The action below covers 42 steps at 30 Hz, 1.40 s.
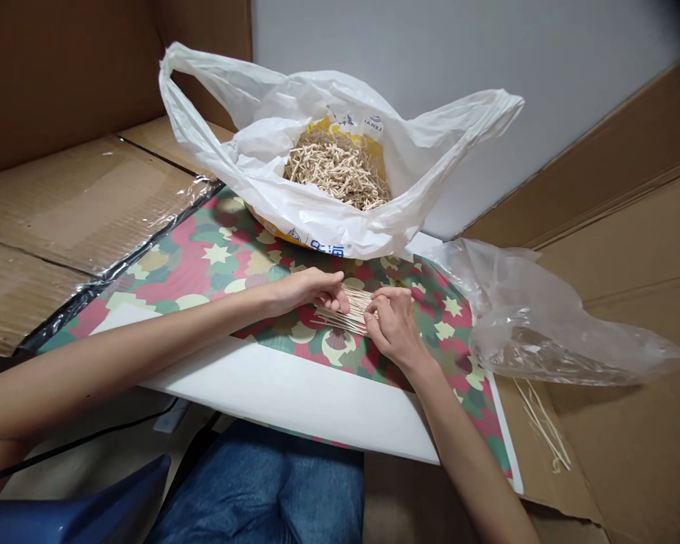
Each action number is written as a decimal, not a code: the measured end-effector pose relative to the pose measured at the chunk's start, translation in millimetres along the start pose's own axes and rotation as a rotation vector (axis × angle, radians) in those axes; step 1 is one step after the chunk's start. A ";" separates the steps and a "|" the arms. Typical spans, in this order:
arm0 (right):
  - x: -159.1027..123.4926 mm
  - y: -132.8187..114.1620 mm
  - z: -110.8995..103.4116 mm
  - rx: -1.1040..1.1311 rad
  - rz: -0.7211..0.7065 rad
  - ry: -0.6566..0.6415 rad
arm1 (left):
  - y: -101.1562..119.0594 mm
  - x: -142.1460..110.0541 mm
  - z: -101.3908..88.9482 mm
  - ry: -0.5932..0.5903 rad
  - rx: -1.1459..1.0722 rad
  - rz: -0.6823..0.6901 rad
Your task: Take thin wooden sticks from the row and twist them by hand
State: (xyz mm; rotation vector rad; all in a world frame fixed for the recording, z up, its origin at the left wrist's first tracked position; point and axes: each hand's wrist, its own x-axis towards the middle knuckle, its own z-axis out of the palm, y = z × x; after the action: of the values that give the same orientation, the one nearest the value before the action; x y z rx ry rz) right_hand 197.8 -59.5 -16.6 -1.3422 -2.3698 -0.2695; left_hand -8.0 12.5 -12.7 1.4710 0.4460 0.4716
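A small bundle of thin, pale sticks (350, 311) lies side by side on the patterned board (215, 261). My left hand (317, 290) is at the left end of the bundle, its fingers curled on the sticks and the thumb stretched over them. At the right end, the bent fingers of my right hand (394, 321) close on the sticks from above. My fingers hide part of both ends. Behind the hands stands a white plastic bag (329, 215), its mouth wide and handles raised, holding a heap of short pale pieces (340, 170).
A clear plastic bag (533, 317) lies crumpled over the board's right edge. Several loose pale strands (544, 427) rest on the cardboard (629, 423) at right. Taped cardboard (85, 204) borders the left. Below left is a blue plastic object (91, 502).
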 end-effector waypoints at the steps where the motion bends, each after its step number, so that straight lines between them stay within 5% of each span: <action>1: -0.5 -0.9 0.2 -0.006 -0.017 0.001 | -0.6 0.2 0.1 -0.016 -0.077 -0.030; 4: -1.8 -4.2 1.6 -0.013 -0.053 -0.005 | -1.7 -0.4 1.9 -0.068 -0.191 -0.092; 21: -0.1 -10.9 2.8 0.093 0.021 0.030 | 0.2 -3.3 5.8 -0.091 -0.094 -0.123; 35: 0.8 -15.6 4.7 0.329 0.055 -0.005 | -4.4 0.1 12.1 0.018 -0.052 0.070; 42: 3.4 -22.1 5.0 0.824 0.397 -0.054 | -9.6 3.1 15.0 0.128 -0.149 0.118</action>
State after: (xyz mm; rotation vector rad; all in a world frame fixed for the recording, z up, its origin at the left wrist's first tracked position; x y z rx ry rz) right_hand 176.1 -66.6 -19.0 -1.3255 -1.8291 0.7757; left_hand 3.1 1.3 -21.5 1.3321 0.4173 0.6820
